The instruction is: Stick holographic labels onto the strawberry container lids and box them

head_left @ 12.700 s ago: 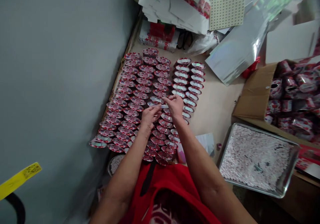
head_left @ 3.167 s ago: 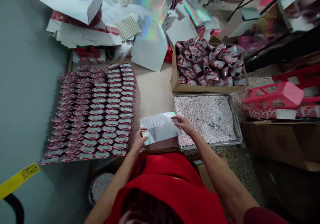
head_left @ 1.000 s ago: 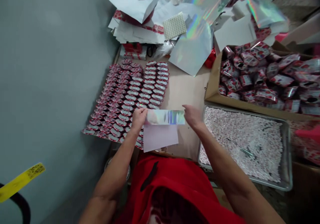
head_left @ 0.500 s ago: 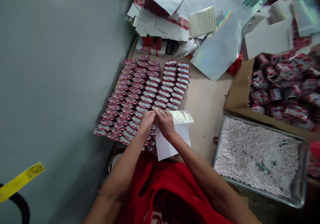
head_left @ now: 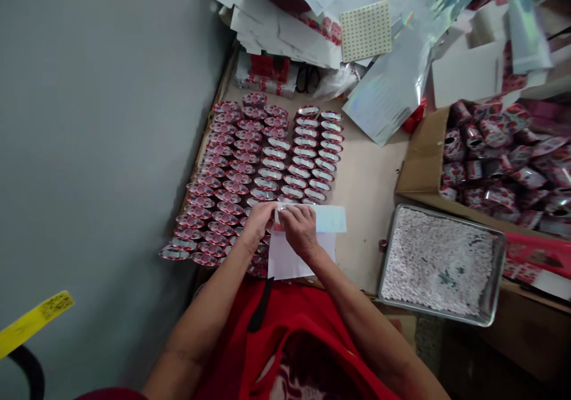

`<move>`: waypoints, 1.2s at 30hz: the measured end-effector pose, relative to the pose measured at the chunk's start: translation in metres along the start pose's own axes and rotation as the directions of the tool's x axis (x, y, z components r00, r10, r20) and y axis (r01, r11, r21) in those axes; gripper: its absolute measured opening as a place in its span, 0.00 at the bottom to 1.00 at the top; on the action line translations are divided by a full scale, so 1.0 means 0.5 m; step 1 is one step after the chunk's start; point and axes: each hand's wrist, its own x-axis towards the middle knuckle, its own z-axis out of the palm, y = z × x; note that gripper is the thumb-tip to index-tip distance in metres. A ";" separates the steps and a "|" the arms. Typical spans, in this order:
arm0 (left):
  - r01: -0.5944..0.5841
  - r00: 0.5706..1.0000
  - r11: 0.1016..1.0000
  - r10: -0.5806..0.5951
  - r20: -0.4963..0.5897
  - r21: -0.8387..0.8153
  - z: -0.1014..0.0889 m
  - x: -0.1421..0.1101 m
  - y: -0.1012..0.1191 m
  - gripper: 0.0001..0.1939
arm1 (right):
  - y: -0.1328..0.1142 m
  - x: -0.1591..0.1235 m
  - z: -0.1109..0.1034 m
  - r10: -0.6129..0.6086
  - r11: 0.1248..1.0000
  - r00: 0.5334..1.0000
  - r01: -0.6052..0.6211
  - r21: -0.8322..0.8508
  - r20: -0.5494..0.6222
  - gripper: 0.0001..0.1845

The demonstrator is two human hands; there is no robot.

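Near the front of the counter, the left hand pinches a holographic sheet; the right hand bunches over it, grip unclear. Right-side pillow boxes bear pale strips; most left-side ones show none.

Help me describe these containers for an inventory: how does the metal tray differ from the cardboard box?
The tray is shiny metal; the box is brown cardboard. The tray is shallow; the box looks deeper. The tray holds small pale pieces; the box holds glossy red-patterned packs. Both are open-topped.
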 end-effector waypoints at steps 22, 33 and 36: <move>-0.324 0.937 0.946 0.317 -0.146 -0.024 -0.015 0.135 0.149 0.20 | 0.064 0.370 -0.181 0.433 0.250 0.805 -0.539 0.804 0.405 0.21; -0.047 0.998 0.939 0.059 0.024 -0.340 -0.011 0.263 0.271 0.29 | 0.129 0.448 -0.117 0.366 0.158 0.778 -0.592 0.790 0.510 0.20; -0.099 0.994 0.947 0.106 0.006 -0.307 -0.007 0.270 0.261 0.23 | 0.142 0.457 -0.111 0.364 0.181 0.791 -0.577 0.796 0.491 0.19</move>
